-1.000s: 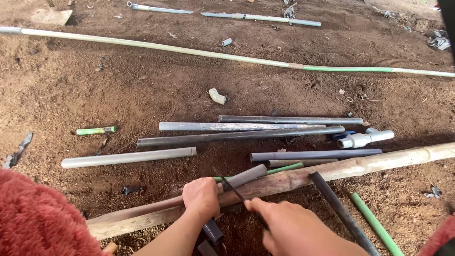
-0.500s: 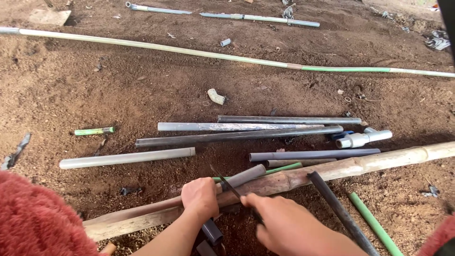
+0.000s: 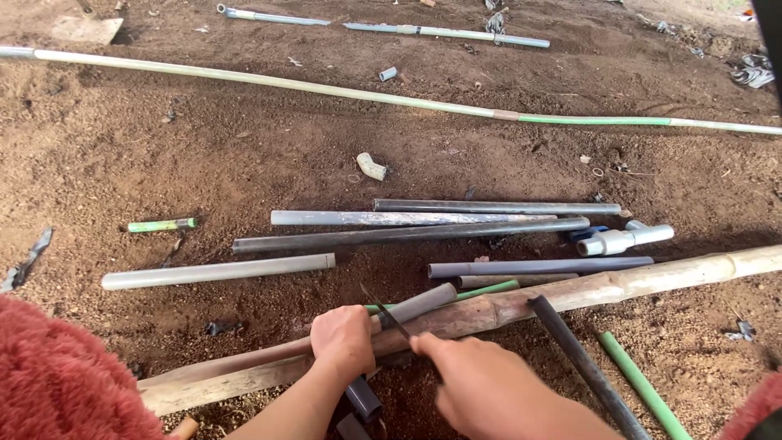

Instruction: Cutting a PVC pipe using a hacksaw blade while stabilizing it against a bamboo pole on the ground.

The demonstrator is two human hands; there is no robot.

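My left hand point(image 3: 344, 341) grips a short grey pipe point(image 3: 419, 303) and holds it down on a long wooden pole point(image 3: 619, 285) that lies across the dirt. My right hand point(image 3: 481, 387) is closed on a thin dark saw blade point(image 3: 387, 314) whose edge rests across that grey pipe, just right of my left hand. A dark grey elbow fitting point(image 3: 362, 399) shows under my left wrist.
Several grey pipes point(image 3: 407, 232) lie side by side on the brown soil, with a white one point(image 3: 216, 271) to the left. A white tee fitting point(image 3: 623, 239), green pipes point(image 3: 639, 383), a dark pipe point(image 3: 578, 358) and a long pale hose point(image 3: 326, 88) lie around. Red fabric point(image 3: 57, 383) fills the lower left.
My right hand has shifted slightly toward the left hand with the blade over the pipe. The view has barely moved.
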